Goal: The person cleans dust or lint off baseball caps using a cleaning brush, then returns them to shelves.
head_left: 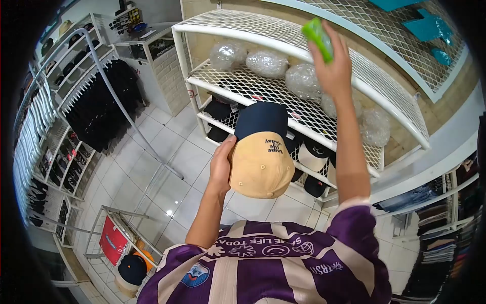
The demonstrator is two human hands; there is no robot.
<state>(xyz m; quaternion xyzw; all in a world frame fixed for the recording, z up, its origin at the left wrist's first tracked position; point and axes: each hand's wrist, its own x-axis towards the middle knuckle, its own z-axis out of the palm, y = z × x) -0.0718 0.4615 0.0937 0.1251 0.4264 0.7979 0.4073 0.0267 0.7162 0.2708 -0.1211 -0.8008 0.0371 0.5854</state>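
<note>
White mesh shelving point(238, 21), tan wall point(197, 9), glossy tiled floor point(195, 175), brick-faced counter point(172, 83).

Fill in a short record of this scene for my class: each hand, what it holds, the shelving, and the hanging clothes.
Left hand: holding a cap at its side
Cap colours: tan crown, dark brim
Cap lettering: dark, on the crown
Right hand: raised, gripping a green object, kind unclear
White mesh shelving: ahead of the person
Middle tier: clear plastic bundles
Below them: more caps
Hanging clothes, left: black garments

A clothing shop (with shelved caps point(310, 158), too), shown by hanging black garments point(104, 99) and folded clothes point(438, 254).
</note>
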